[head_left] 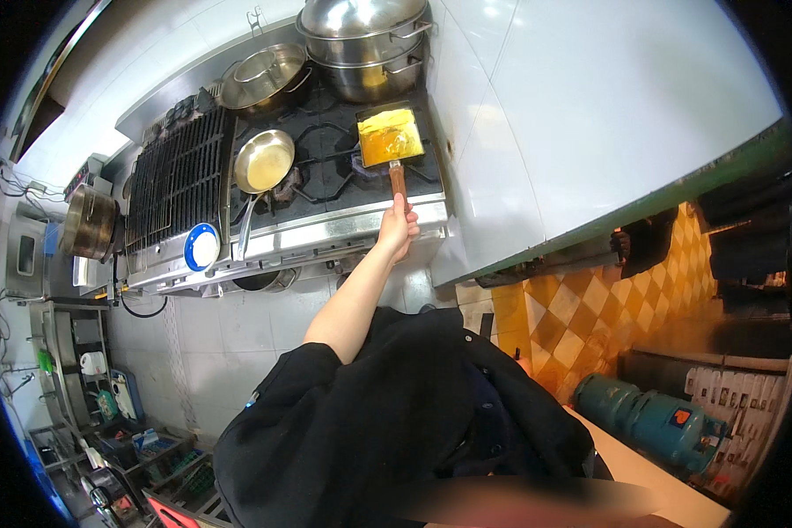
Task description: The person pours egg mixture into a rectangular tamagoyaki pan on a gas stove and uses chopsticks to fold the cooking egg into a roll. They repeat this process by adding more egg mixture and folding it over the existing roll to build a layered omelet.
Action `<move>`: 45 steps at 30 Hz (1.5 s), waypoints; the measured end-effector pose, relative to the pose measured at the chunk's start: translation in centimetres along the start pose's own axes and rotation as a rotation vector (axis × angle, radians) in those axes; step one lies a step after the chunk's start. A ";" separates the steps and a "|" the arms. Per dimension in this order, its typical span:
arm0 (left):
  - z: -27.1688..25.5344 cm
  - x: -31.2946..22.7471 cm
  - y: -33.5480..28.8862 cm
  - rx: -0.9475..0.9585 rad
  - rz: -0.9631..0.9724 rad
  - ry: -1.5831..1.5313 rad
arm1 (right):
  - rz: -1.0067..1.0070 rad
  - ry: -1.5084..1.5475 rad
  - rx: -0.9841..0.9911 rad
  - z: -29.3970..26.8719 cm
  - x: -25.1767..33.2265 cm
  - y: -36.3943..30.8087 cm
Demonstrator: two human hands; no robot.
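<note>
My left hand (399,231) is closed round the brown handle of a square omelette pan (397,180), with the thumb along its top. The pan sits over a burner at the right of the black stove (330,189). A layer of yellow egg (387,136) covers its bottom, paler and thicker at the far side, darker and wet-looking at the near left. Only a small bit of my right hand (524,363) shows beside my dark jacket, next to a thin dark tip; its fingers are mostly hidden.
A round frying pan (265,161) rests left of the square pan. A blue-rimmed bowl (191,250) stands at the stove's front edge by the grill grate (178,180). Large steel pots (361,48) stand behind. A white wall (502,158) borders the right; green gas cylinders (651,418) lie lower right.
</note>
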State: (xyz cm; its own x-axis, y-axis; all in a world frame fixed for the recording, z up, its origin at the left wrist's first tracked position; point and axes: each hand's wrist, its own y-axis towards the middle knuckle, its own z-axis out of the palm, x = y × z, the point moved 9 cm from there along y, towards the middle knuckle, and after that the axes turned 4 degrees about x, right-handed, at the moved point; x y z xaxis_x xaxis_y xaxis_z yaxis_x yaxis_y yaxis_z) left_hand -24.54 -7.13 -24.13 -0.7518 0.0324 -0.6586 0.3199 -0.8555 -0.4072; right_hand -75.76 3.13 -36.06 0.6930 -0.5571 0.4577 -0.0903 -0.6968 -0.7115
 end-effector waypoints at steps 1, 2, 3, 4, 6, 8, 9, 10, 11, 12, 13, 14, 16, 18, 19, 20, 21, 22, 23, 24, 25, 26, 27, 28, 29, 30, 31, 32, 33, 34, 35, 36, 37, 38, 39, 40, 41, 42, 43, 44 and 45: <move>-0.1 0.1 0.1 0.005 0.002 -0.001 | 0.002 -0.005 0.001 0.2 -0.3 -0.2; -0.3 0.3 0.1 0.011 0.004 -0.003 | 0.009 -0.008 0.005 0.2 -0.4 -0.2; -0.4 0.5 0.2 0.017 0.006 -0.005 | 0.019 -0.006 0.010 0.4 -0.8 -0.4; -0.4 0.5 0.3 0.026 0.004 -0.008 | 0.022 0.008 0.015 0.5 -1.2 -0.2; -0.4 0.6 0.4 0.041 0.002 -0.015 | 0.022 0.029 0.027 1.0 -2.0 0.2; -0.4 0.8 0.1 -0.002 -0.017 -0.019 | 0.035 0.039 0.037 1.5 -2.9 0.3; -0.4 0.9 -0.1 -0.024 -0.026 -0.020 | 0.040 0.040 0.040 1.6 -3.2 0.6; -0.7 1.3 0.0 -0.035 -0.045 -0.046 | 0.042 0.042 0.044 1.7 -3.4 0.7; -1.1 1.5 0.0 -0.046 -0.063 -0.072 | 0.043 0.045 0.047 1.9 -3.5 0.7; -1.5 1.8 0.0 -0.058 -0.081 -0.098 | 0.044 0.047 0.051 2.1 -3.5 0.9; -1.7 2.0 0.1 -0.050 -0.098 -0.104 | 0.044 0.052 0.053 2.1 -3.5 1.1; -1.9 2.2 0.1 -0.042 -0.114 -0.111 | 0.046 0.058 0.056 2.3 -3.5 1.1; -2.0 2.4 -0.1 -0.029 -0.148 -0.078 | 0.049 0.061 0.060 2.5 -3.7 1.2; -1.7 2.5 -0.6 -0.019 -0.181 0.002 | 0.050 0.067 0.062 2.6 -3.8 1.2; -1.8 2.5 -0.8 -0.023 -0.195 0.017 | 0.050 0.067 0.067 2.7 -3.8 1.2; -1.9 2.4 -1.0 -0.026 -0.209 0.033 | 0.050 0.065 0.069 2.8 -3.7 1.2; -2.0 2.4 -1.2 -0.030 -0.223 0.048 | 0.049 0.063 0.072 2.8 -3.7 1.2; -1.8 2.3 -1.5 -0.026 -0.234 0.081 | 0.051 0.065 0.072 2.8 -3.8 1.3; -1.8 2.3 -2.0 -0.023 -0.246 0.113 | 0.053 0.064 0.072 2.7 -3.9 1.3; -1.6 2.2 -2.2 -0.018 -0.258 0.146 | 0.056 0.065 0.071 2.8 -4.0 1.2; -1.3 1.9 -2.3 0.002 -0.243 0.143 | 0.056 0.061 0.074 2.8 -4.0 1.2; -0.9 1.6 -2.2 0.023 -0.230 0.140 | 0.058 0.058 0.076 2.9 -4.0 1.2; -0.5 1.4 -2.0 0.044 -0.217 0.138 | 0.059 0.060 0.078 2.9 -4.1 1.2; -0.9 1.0 -1.5 0.034 -0.174 0.179 | 0.055 0.055 0.087 3.1 -3.8 1.2; -1.3 0.7 -0.8 0.025 -0.132 0.219 | 0.047 0.047 0.090 3.2 -3.4 1.2; -1.8 0.6 -0.3 0.015 -0.089 0.259 | 0.040 0.039 0.099 3.4 -3.0 1.3; -1.0 0.6 -0.4 -0.006 -0.090 0.263 | 0.046 0.039 0.094 3.3 -3.3 1.2; -0.4 0.6 -0.2 0.010 -0.083 0.230 | 0.049 0.042 0.093 3.2 -3.5 1.3; 0.4 0.3 -0.2 0.024 -0.076 0.197 | 0.050 0.043 0.090 3.2 -3.6 1.3; 1.0 0.1 -0.3 0.037 -0.070 0.165 | 0.055 0.044 0.090 3.2 -3.8 1.2; 1.4 0.0 -0.6 0.030 -0.067 0.176 | 0.056 0.048 0.090 3.2 -3.8 1.3; 1.8 -0.2 -0.8 0.024 -0.065 0.186 | 0.059 0.047 0.085 3.2 -4.0 1.3; 1.8 -0.3 -1.0 0.014 -0.059 0.197 | 0.060 0.050 0.088 3.3 -4.0 1.2; 1.9 -0.3 -1.2 0.024 -0.063 0.203 | 0.061 0.051 0.089 3.3 -4.0 1.2; 2.0 -0.3 -1.3 0.035 -0.068 0.210 | 0.062 0.051 0.089 3.4 -4.0 1.3; 1.8 -0.3 -1.2 0.045 -0.070 0.214 | 0.061 0.052 0.092 3.4 -4.0 1.3; 1.8 -0.1 -1.1 0.064 -0.071 0.200 | 0.059 0.050 0.090 3.4 -4.0 1.2; 1.9 0.0 -0.9 0.084 -0.074 0.186 | 0.059 0.050 0.091 3.5 -3.9 1.2; 2.0 0.3 -0.8 0.104 -0.078 0.171 | 0.060 0.050 0.092 3.5 -4.0 1.2; 1.9 0.6 -0.6 0.099 -0.082 0.139 | 0.062 0.049 0.089 3.4 -4.1 1.1; 1.8 0.9 -0.5 0.095 -0.087 0.108 | 0.061 0.050 0.091 3.5 -4.1 1.1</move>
State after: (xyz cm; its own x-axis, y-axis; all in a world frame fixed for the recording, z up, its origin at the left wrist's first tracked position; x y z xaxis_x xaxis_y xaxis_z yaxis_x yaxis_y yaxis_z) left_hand -26.42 -7.62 -23.38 -0.7065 0.1589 -0.6897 0.1970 -0.8918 -0.4073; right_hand -76.23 6.25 -40.61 0.6513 -0.6208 0.4364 -0.0641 -0.6180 -0.7835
